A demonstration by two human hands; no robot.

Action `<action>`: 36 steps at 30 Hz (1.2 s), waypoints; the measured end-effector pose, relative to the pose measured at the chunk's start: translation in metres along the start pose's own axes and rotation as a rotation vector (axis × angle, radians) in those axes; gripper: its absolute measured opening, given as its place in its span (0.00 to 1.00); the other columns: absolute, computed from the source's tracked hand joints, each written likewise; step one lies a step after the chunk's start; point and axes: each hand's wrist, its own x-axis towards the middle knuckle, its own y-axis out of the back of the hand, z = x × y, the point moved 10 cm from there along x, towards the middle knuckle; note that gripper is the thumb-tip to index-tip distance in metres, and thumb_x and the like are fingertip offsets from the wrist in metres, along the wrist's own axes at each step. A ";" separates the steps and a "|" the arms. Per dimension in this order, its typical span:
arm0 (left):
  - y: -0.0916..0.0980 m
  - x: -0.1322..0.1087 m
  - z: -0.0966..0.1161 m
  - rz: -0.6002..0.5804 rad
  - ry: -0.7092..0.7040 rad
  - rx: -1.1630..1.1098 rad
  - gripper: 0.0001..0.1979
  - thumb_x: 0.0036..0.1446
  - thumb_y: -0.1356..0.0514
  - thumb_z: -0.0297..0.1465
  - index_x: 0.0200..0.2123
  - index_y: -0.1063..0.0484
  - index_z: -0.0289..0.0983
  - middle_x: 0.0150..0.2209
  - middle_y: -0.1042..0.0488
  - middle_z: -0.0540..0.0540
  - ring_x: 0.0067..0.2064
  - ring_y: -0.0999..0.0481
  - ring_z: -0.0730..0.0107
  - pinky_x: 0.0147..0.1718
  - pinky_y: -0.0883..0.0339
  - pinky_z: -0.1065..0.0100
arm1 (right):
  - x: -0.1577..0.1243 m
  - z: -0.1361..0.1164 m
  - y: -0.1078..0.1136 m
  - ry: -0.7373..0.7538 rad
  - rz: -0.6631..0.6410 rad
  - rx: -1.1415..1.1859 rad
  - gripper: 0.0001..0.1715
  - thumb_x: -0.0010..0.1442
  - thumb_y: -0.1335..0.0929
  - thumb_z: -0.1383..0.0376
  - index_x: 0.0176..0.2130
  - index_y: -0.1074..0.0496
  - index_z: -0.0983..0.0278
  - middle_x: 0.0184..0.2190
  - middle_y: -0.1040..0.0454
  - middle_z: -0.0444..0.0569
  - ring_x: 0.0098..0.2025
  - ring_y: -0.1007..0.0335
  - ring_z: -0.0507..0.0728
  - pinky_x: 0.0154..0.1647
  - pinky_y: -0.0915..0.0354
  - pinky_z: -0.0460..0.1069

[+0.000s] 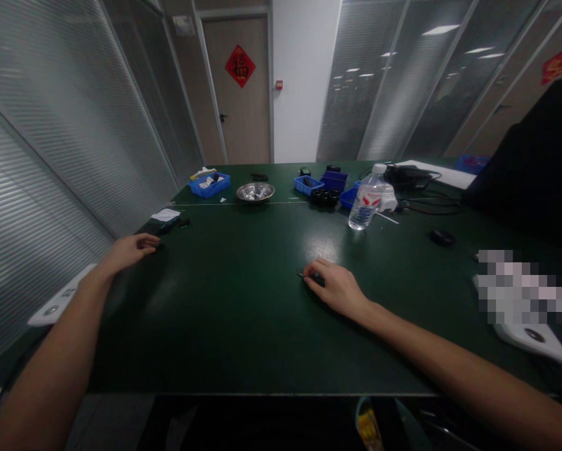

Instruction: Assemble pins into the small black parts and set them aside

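Observation:
On the left side of the green table, my left hand (pixel 131 250) has its fingertips closed on a small black piece (pixel 159 246), whose kind I cannot make out. Just beyond it lie several small dark items (pixel 169 225) beside a white paper (pixel 166 215). My right hand (pixel 335 285) rests low on the tabletop, right of the middle. Its fingers curl around a small black tool (pixel 317 279) with a thin tip pointing left; the palm hides part of it. The two hands are far apart.
A metal bowl (pixel 255 193) with small items and a blue basket (pixel 209 185) stand at the back. Further right are blue bins (pixel 334 181), black round parts (pixel 325 197), a water bottle (pixel 366 199), cables (pixel 431 210) and a black mouse (pixel 442 237). The table's front edge (pixel 243 394) is near.

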 end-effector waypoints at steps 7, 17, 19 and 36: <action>0.005 -0.004 -0.004 0.044 -0.021 0.191 0.19 0.60 0.38 0.27 0.55 0.23 0.35 0.52 0.21 0.46 0.50 0.25 0.62 0.50 0.37 0.69 | -0.001 -0.002 0.000 0.007 0.003 0.004 0.06 0.67 0.33 0.63 0.44 0.27 0.58 0.43 0.25 0.45 0.39 0.29 0.55 0.36 0.40 0.48; 0.011 -0.009 0.008 0.138 -0.056 0.304 0.15 0.61 0.39 0.26 0.49 0.20 0.30 0.48 0.20 0.44 0.47 0.24 0.61 0.48 0.36 0.69 | 0.000 -0.003 0.001 -0.002 -0.005 -0.001 0.06 0.66 0.32 0.62 0.44 0.27 0.59 0.42 0.25 0.46 0.39 0.29 0.55 0.35 0.39 0.49; 0.011 -0.010 0.009 0.140 -0.064 0.317 0.15 0.61 0.38 0.26 0.50 0.20 0.31 0.49 0.20 0.44 0.48 0.24 0.62 0.48 0.37 0.69 | 0.001 -0.002 0.001 -0.004 -0.005 0.002 0.06 0.66 0.32 0.62 0.44 0.27 0.58 0.42 0.25 0.46 0.39 0.28 0.55 0.35 0.39 0.49; 0.009 -0.006 0.017 0.067 -0.023 0.418 0.15 0.61 0.38 0.28 0.49 0.20 0.31 0.46 0.19 0.43 0.44 0.25 0.63 0.42 0.40 0.72 | 0.000 -0.003 -0.002 0.013 0.007 -0.023 0.05 0.66 0.32 0.63 0.43 0.27 0.58 0.42 0.25 0.45 0.37 0.29 0.54 0.34 0.41 0.48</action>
